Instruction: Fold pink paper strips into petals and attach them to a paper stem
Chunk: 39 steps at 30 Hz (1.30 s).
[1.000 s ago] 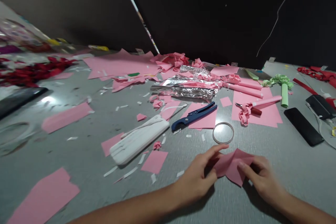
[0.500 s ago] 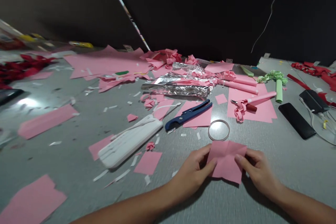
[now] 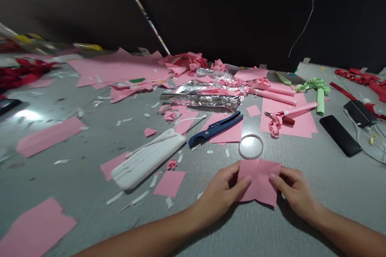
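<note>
Between my hands is a small square of pink paper (image 3: 259, 182) with a faint crease down its middle. My left hand (image 3: 227, 188) pinches its left edge, thumb on top and fingers behind. On the opposite edge my right hand (image 3: 297, 192) grips it the same way. Just beyond the paper lies a thin round ring (image 3: 251, 157) on the grey table (image 3: 211, 225). Farther off to the left, blue-handled pliers or cutters (image 3: 215, 129) rest partly over a pink sheet.
A white power strip or long case (image 3: 149, 160) lies left of my hands. Crumpled foil (image 3: 205, 100) and pink paper rolls (image 3: 273, 95) are at the back. To the right are a black phone (image 3: 340, 135), a dark charger with cables (image 3: 360, 113) and a green paper flower (image 3: 320, 102).
The pink paper is still held by both hands and has flattened slightly, with my left thumb a little farther over it. The whole view has shifted slightly.
</note>
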### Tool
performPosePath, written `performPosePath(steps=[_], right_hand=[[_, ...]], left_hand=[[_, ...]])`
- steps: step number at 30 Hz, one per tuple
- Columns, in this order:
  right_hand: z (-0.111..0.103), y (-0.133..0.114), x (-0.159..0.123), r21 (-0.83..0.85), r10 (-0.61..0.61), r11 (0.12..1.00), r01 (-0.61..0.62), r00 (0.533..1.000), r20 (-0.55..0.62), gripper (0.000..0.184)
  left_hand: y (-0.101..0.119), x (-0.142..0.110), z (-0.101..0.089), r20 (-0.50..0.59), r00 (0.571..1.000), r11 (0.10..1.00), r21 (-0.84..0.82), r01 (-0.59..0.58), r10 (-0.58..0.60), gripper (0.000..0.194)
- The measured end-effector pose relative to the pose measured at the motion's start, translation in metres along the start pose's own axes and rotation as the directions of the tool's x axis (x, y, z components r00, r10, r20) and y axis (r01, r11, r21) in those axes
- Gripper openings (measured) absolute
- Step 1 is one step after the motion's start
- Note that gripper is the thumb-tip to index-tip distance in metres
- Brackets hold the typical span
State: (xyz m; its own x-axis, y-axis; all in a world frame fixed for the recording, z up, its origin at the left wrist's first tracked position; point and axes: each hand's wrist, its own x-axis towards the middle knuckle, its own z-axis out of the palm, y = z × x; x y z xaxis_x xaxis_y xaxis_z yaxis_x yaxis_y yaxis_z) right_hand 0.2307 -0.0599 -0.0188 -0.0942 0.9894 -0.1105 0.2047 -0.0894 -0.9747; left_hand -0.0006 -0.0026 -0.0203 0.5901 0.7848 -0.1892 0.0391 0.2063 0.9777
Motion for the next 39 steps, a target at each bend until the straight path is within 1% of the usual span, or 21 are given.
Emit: performPosePath(steps=[2,5,8,11,14,17,19,21,23,25,26,27,29,30,32,33,35,36,37,39], right_hand=[[0.0,0.001,0.0,0.005,-0.006,1.0,0.006,1.0,0.014,0.03],[0.001,0.002,-0.001,-0.035,-0.035,0.999,0.036,0.999,0.036,0.023],[0.002,0.002,-0.001,-0.042,-0.048,0.998,0.048,0.999,0.007,0.024],[0.002,0.002,0.0,0.019,-0.036,0.999,0.037,0.999,-0.023,0.025],[0.001,0.003,0.001,0.063,-0.051,0.997,0.052,0.999,-0.019,0.028],[-0.001,0.002,0.001,0.098,-0.103,0.99,0.102,0.995,0.0,0.032],[-0.004,0.0,0.0,0.136,-0.138,0.982,0.133,0.99,0.028,0.036],[-0.008,-0.005,0.0,0.186,-0.168,0.971,0.153,0.983,0.071,0.035],[-0.01,-0.009,-0.001,0.208,-0.172,0.967,0.147,0.979,0.109,0.033],[-0.01,-0.012,-0.001,0.181,-0.144,0.976,0.12,0.982,0.126,0.038],[-0.008,-0.012,-0.001,0.158,-0.111,0.983,0.09,0.985,0.13,0.038],[-0.006,-0.012,-0.001,0.131,-0.07,0.99,0.052,0.989,0.132,0.035],[-0.002,-0.012,-0.001,0.081,0.009,0.997,-0.019,0.992,0.126,0.022],[0.0,-0.011,-0.001,0.059,0.036,0.997,-0.043,0.992,0.123,0.02],[0.003,-0.01,-0.001,0.003,0.061,0.998,-0.062,0.989,0.133,0.033],[0.003,-0.01,-0.002,-0.031,0.065,0.998,-0.061,0.986,0.152,0.035],[0.002,-0.009,-0.001,-0.083,0.079,0.994,-0.065,0.979,0.186,0.026],[0.002,-0.008,-0.001,-0.085,0.089,0.994,-0.075,0.98,0.179,0.021],[0.001,-0.007,-0.001,-0.061,0.096,0.994,-0.087,0.983,0.154,0.022],[0.0,-0.007,-0.001,0.043,0.102,0.993,-0.106,0.992,0.075,0.031]], left_hand=[[0.0,0.0,0.0,-0.009,1.0,1.0,0.019,-0.016,0.016,0.042],[0.002,-0.001,-0.001,-0.021,0.999,0.998,0.055,-0.035,0.036,0.038],[0.006,-0.001,-0.001,-0.031,0.999,0.995,0.091,-0.029,0.031,0.033],[0.008,0.0,-0.002,-0.054,0.998,0.994,0.107,-0.027,0.033,0.028],[0.005,0.001,-0.004,-0.101,0.994,0.994,0.1,-0.038,0.048,0.023],[0.0,0.001,-0.009,-0.148,0.986,0.995,0.065,-0.072,0.081,0.018],[-0.001,0.001,-0.012,-0.157,0.981,0.993,0.056,-0.106,0.113,0.016],[-0.001,0.0,-0.014,-0.156,0.979,0.99,0.069,-0.125,0.135,0.018],[-0.001,-0.001,-0.014,-0.142,0.979,0.988,0.085,-0.131,0.143,0.023],[-0.001,-0.002,-0.013,-0.114,0.982,0.984,0.106,-0.141,0.153,0.026],[-0.002,-0.003,-0.013,-0.09,0.983,0.982,0.118,-0.146,0.157,0.027],[-0.004,-0.004,-0.013,-0.059,0.984,0.979,0.13,-0.158,0.166,0.028],[-0.006,-0.005,-0.013,0.015,0.98,0.969,0.147,-0.198,0.198,0.03],[-0.008,-0.006,-0.014,0.058,0.975,0.964,0.148,-0.223,0.216,0.031],[-0.009,-0.008,-0.015,0.122,0.959,0.952,0.14,-0.273,0.257,0.031],[-0.009,-0.009,-0.015,0.13,0.956,0.95,0.133,-0.281,0.264,0.03],[-0.009,-0.011,-0.013,0.093,0.967,0.966,0.086,-0.243,0.235,0.032],[-0.008,-0.011,-0.012,0.056,0.978,0.978,0.04,-0.203,0.201,0.037],[-0.007,-0.011,-0.01,0.02,0.987,0.987,-0.018,-0.157,0.157,0.042],[-0.005,-0.01,-0.005,-0.029,0.997,0.989,-0.127,-0.077,0.074,0.05]])
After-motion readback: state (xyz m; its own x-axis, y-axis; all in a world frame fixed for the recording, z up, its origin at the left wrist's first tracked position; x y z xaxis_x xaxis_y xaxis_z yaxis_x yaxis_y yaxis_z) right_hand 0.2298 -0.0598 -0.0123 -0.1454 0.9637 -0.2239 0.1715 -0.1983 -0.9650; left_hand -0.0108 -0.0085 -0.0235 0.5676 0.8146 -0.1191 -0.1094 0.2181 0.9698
